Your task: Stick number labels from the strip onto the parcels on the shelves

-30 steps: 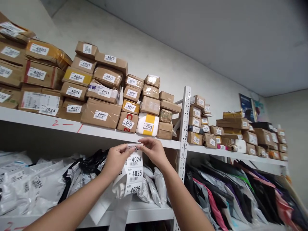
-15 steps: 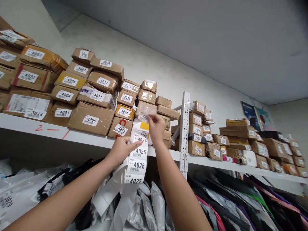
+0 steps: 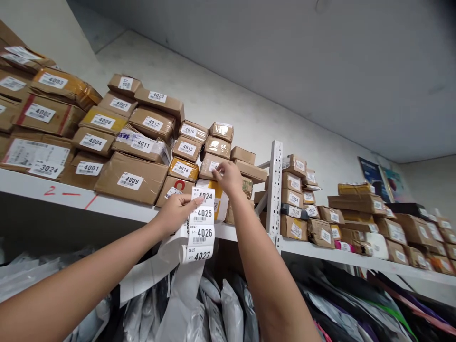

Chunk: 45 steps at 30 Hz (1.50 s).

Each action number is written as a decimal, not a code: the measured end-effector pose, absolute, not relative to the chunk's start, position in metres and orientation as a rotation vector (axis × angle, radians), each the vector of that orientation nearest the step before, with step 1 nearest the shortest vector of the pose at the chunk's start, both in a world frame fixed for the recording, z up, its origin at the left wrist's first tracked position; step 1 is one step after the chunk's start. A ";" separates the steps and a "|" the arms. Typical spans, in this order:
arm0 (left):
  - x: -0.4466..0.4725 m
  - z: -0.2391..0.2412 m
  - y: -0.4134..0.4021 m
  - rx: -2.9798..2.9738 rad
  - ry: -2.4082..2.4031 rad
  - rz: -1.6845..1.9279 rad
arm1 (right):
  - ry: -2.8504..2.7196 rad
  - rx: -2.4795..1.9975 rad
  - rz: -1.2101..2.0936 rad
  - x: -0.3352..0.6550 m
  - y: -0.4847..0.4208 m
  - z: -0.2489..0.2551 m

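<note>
My left hand [image 3: 175,213] pinches a strip of white numbered labels [image 3: 201,222] reading 4024 to 4027, with empty backing paper [image 3: 149,275] trailing down from it. My right hand [image 3: 230,176] is raised to the upper shelf, fingers pressing a small white label [image 3: 213,166] onto the front of a brown cardboard parcel [image 3: 210,166]. That parcel sits above a white and yellow package [image 3: 223,202] and to the right of the box marked 4014 [image 3: 183,169].
The white upper shelf [image 3: 117,209] carries stacked brown parcels with numbered labels, such as 4009 [image 3: 131,179] and 4011 [image 3: 142,144]. A white upright post [image 3: 275,190] divides it from more boxes [image 3: 356,209] at right. Grey and black plastic mailers [image 3: 221,308] fill the lower shelf.
My right hand peeled a label off the top of the strip and rose with it to the brown parcel. My left hand lifted the strip; its top label now reads 4024.
</note>
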<state>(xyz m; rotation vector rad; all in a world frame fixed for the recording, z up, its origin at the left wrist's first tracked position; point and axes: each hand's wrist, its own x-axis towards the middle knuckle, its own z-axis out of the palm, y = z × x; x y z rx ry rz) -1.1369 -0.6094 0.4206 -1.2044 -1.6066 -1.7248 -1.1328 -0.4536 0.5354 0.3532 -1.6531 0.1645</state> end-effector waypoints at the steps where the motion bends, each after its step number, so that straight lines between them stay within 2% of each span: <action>1: -1.138 0.421 -0.610 -1.216 -1.586 -1.732 | -1.653 0.398 0.221 -1.128 -0.453 0.532; 7: -1.144 0.423 -0.614 -1.120 -1.538 -1.733 | -1.952 1.016 0.723 -1.098 -0.459 0.489; 11: -1.142 0.427 -0.603 -0.998 -1.309 -1.952 | -1.763 0.914 0.945 -1.105 -0.465 0.470; 15: -1.144 0.436 -0.591 -0.853 -1.208 -1.943 | -1.610 0.843 1.084 -1.112 -0.471 0.467; 19: -1.147 0.446 -0.592 -1.062 -1.179 -2.033 | -1.517 0.752 0.989 -1.112 -0.475 0.476; 23: -1.150 0.449 -0.602 -0.945 -1.302 -1.934 | -1.565 0.703 1.051 -1.110 -0.474 0.498; 30: -1.157 0.453 -0.613 -1.100 -1.321 -1.784 | -2.028 0.826 1.058 -1.098 -0.477 0.517; 38: -1.164 0.472 -0.615 -0.812 -1.274 -1.891 | -1.511 0.702 0.749 -1.119 -0.497 0.510; 42: -1.166 0.472 -0.611 -0.872 -1.272 -1.678 | -1.398 0.630 0.726 -1.131 -0.497 0.547; 45: -1.163 0.466 -0.610 -0.964 -1.387 -1.555 | -1.309 0.468 0.562 -1.139 -0.488 0.588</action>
